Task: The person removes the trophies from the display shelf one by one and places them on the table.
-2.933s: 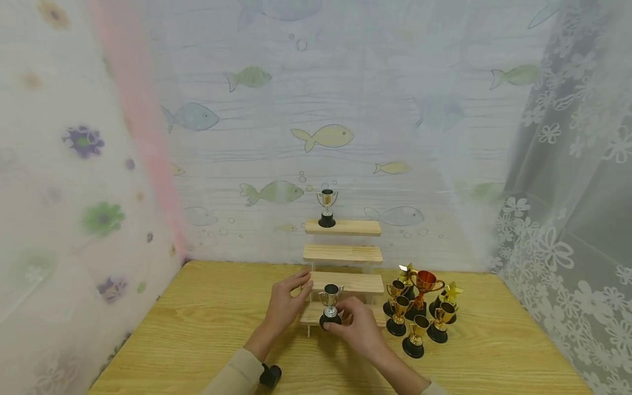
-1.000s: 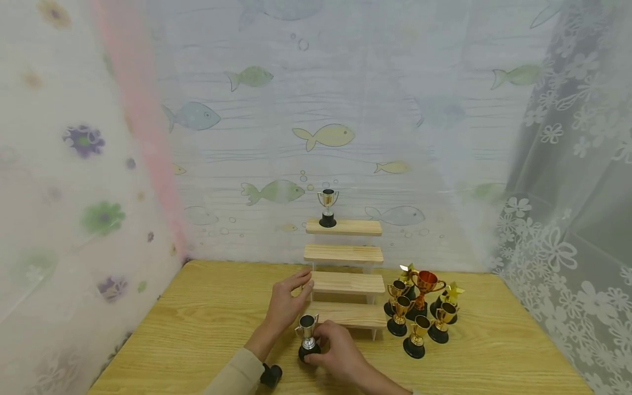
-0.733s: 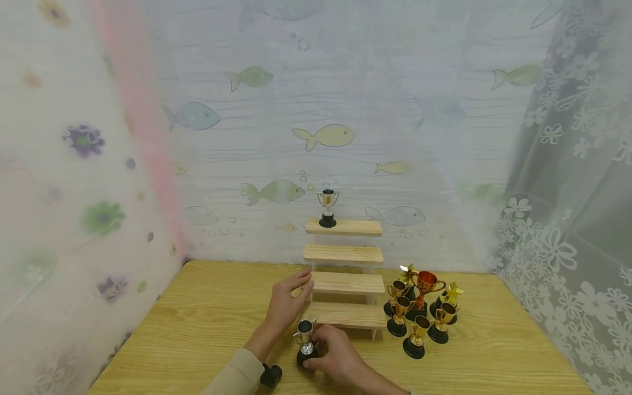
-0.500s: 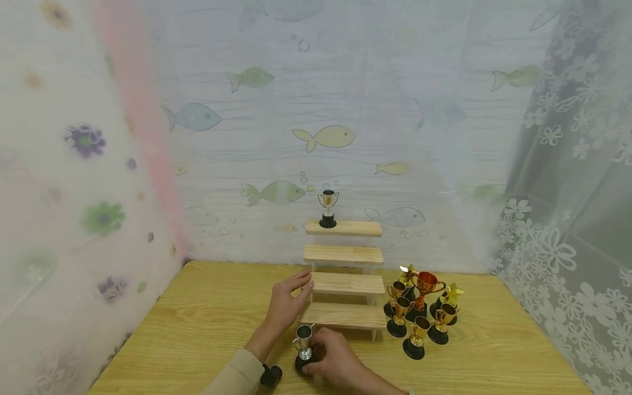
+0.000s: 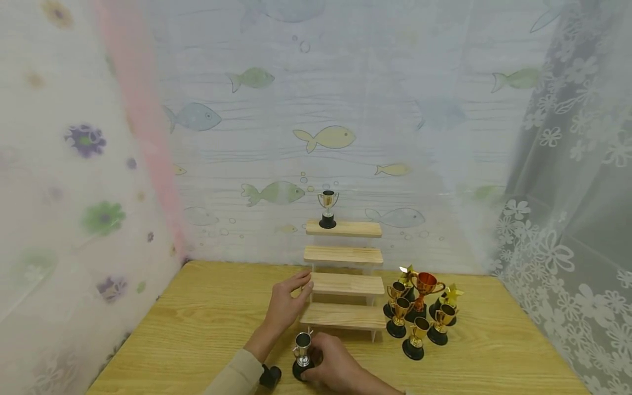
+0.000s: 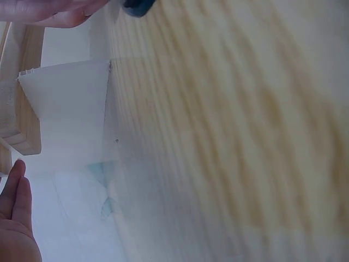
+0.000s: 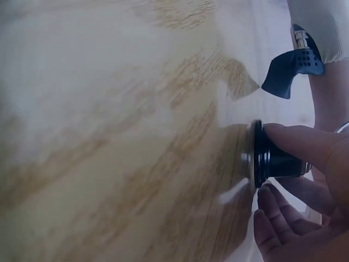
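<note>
A small silver trophy cup [image 5: 303,349] with a black base stands upright, low in front of the stepped wooden display stand [image 5: 343,316]. My right hand [image 5: 337,362] pinches it by its base. In the right wrist view the thumb lies on the black base [image 7: 275,158], and the underside faces the tabletop. My left hand [image 5: 285,304] rests its straight fingers against the left end of the stand's second step from the bottom. Another trophy [image 5: 328,208], gold and silver, stands at the left of the top step.
Right of the stand several gold trophies [image 5: 419,332] and a larger red one [image 5: 427,285] crowd together on the wooden table [image 5: 494,340]. A black wrist device [image 5: 270,377] sits by the left sleeve. Fish-print curtain [image 5: 276,137] hangs close behind the stand.
My right hand has brought the silver trophy from in front of the lower steps down and left, toward the front of the table. The left hand has stayed against the stand.
</note>
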### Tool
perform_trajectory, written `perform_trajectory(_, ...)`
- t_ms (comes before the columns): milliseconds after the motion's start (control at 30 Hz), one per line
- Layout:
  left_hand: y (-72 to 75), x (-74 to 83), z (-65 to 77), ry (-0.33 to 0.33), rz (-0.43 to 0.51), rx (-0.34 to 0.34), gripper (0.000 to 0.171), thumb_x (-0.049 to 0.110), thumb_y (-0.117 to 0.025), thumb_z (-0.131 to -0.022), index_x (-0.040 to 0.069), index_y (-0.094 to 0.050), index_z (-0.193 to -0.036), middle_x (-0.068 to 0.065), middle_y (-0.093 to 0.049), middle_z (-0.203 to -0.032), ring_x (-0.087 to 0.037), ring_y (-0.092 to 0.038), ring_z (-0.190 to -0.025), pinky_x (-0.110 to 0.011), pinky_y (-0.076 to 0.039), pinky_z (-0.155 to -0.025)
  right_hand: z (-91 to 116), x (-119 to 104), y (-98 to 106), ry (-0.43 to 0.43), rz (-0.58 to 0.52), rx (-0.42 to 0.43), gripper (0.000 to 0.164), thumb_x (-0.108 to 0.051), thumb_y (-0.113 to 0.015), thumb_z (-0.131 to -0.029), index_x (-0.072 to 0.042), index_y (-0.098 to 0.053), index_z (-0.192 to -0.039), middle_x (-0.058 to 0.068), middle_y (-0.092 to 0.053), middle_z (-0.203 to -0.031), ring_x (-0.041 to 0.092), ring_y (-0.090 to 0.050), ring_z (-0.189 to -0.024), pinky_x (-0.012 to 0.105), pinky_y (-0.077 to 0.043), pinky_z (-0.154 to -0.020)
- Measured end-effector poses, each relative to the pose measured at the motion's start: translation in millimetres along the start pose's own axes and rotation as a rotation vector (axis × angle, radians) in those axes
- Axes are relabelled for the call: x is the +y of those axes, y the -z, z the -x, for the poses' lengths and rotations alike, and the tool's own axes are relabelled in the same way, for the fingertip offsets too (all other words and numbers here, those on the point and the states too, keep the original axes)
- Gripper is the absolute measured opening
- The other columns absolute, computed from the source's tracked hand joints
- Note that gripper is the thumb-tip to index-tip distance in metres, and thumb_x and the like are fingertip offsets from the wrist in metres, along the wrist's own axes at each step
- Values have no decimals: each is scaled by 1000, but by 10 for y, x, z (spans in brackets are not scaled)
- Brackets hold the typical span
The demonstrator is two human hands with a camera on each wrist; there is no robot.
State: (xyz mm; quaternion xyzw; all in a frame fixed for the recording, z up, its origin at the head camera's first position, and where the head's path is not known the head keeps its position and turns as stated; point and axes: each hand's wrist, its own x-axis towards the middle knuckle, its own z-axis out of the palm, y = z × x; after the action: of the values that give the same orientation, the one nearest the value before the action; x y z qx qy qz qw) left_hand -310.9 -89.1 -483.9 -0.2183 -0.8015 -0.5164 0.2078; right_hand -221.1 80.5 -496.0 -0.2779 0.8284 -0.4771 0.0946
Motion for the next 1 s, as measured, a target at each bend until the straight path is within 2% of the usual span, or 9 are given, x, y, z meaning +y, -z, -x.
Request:
perform_trajectory(167,5,11,-9,6,-1,-3,31,19,-67,-102,1,-72,-127,-15,-64,-138,-29,-58,-132,-48,-51,-104,-4,24,-4,18,8,6,31,-5,-88,-73,-15,-74,-98,-10,-60,-90,3,-56,-82,22,-49,-73)
perform_trajectory(400,5,11,-8,20,-13,1,31,21,-67,-102,3,-72,-126,-4,-65,-138,-25,-59,-132,-45,-52,-104,11,-3,17,17,18,-5,33,-5,-89,-73,-16,-74,-100,-9,-60,-93,4,-57,-84,23,-50,-75)
perform_trajectory(533,2,14,-11,7,-19,10,30,20,-68,-101,2,-73,-125,-4,-66,-136,-26,-60,-130,-45,-52,-103,50,-34,56,2,38,-6,35,-8,-90,-72,-14,-74,-103,-7,-60,-94,7,-56,-84,23,-48,-75)
perform_trajectory(700,2,20,-11,17,-24,6,30,20,-67,-102,3,-73,-126,-4,-65,-137,-25,-59,-131,-45,-52,-103,97,-40,141,-18,63,16,38,-10,-90,-72,-10,-74,-106,-2,-62,-97,9,-54,-85,23,-46,-74)
perform_trajectory(867,4,17,-9,23,-21,2,31,21,-67,-102,2,-72,-126,-4,-65,-138,-26,-59,-132,-45,-52,-104,136,-66,259,18,135,54,38,-15,-90,-75,-8,-73,-108,2,-66,-103,13,-59,-87,26,-50,-74)
perform_trajectory(1000,3,10,-10,26,-17,3,31,21,-68,-102,2,-73,-126,-4,-65,-138,-26,-59,-131,-45,-52,-104,170,-114,354,16,152,60,39,-18,-89,-79,-5,-72,-111,4,-66,-103,19,-61,-89,30,-52,-75)
